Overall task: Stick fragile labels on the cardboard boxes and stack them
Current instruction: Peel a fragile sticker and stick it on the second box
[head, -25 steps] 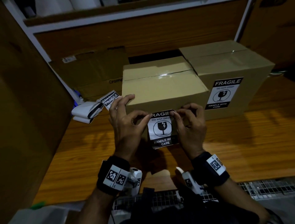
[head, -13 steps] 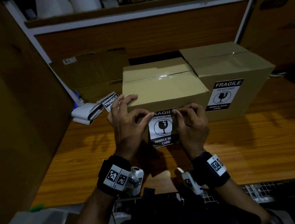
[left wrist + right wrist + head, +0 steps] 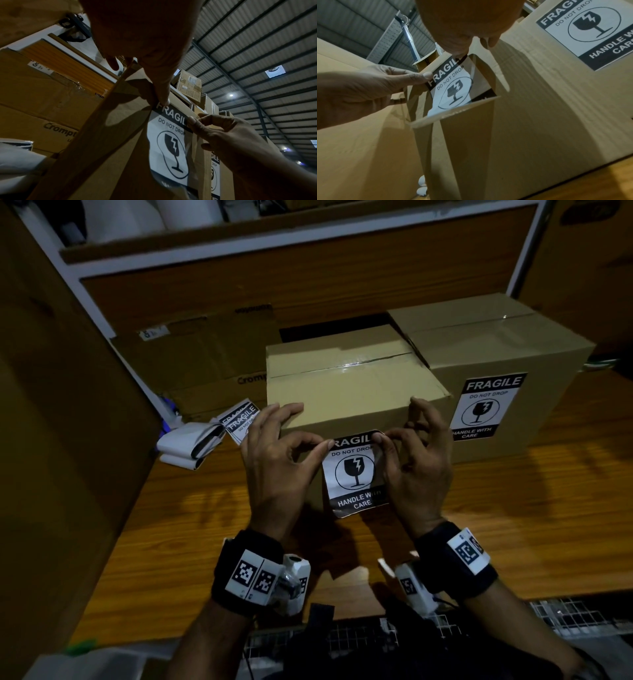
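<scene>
You pinch the fragile label (image 3: 356, 470) by its two top corners — left hand (image 3: 274, 460) at 10 o'clock, right hand (image 3: 416, 463) at 2 — so each grip is closed on the label, likely to keep it square against the front of the near cardboard box (image 3: 342, 385) on the table (image 3: 513, 508). At 3 o'clock the second box (image 3: 428, 405) already wears its label (image 3: 488, 405). Only the right wrist view shows the lower edge (image 3: 453, 111) lifted off the cardboard — not pressed yet.

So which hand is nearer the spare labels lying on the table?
Left. The left hand is just right of the spare labels; the right hand is farther right.
</scene>
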Motion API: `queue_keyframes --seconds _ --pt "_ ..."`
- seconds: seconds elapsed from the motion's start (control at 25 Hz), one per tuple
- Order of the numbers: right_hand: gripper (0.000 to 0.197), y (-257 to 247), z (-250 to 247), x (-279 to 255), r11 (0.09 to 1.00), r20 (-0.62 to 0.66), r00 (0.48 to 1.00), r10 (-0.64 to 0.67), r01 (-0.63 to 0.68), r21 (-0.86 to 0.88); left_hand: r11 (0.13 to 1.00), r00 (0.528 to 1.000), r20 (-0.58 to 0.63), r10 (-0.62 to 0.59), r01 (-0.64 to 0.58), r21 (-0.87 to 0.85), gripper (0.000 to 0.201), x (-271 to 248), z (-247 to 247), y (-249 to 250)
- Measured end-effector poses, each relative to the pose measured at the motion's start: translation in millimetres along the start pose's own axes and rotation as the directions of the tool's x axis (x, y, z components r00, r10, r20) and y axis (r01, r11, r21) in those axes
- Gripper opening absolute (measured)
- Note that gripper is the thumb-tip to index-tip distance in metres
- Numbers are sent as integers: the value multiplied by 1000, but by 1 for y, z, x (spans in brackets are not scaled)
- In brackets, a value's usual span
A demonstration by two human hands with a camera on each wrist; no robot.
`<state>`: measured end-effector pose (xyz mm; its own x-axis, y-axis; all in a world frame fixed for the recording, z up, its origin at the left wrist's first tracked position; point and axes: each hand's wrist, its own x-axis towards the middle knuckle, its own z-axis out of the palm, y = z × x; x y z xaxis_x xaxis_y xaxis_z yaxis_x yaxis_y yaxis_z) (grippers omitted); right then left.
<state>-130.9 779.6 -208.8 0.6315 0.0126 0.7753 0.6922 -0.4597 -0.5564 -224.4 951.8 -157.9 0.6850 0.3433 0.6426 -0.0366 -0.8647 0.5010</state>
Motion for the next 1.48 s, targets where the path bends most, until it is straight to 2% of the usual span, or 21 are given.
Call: queue_keyframes --seconds 0.4,0.68,1.08,1.2,1.32,1.48 --pt "23 5 1 9 998 51 999 -17 13 69 997 1000 -4 -28 28 -67 13 4 4 -5" --pt "20 9 1 11 998 89 996 -24 19 59 996 999 -14 -29 28 -88 10 6 7 -5" --pt "24 12 6 15 998 74 996 -55 53 24 997 999 -28 -44 42 -62 11 8 11 -3" --pt "31 14 3 21 997 105 991 -83 83 11 997 998 -53 -45 42 -57 22 11 10 -3" --pt "36 14 -7 35 999 143 989 -37 38 2 996 995 -76 -64 58 -73 34 16 8 0" --pt "40 13 -15 53 998 233 972 -13 27 -56 996 994 -88 -65 60 -69 34 18 9 2"
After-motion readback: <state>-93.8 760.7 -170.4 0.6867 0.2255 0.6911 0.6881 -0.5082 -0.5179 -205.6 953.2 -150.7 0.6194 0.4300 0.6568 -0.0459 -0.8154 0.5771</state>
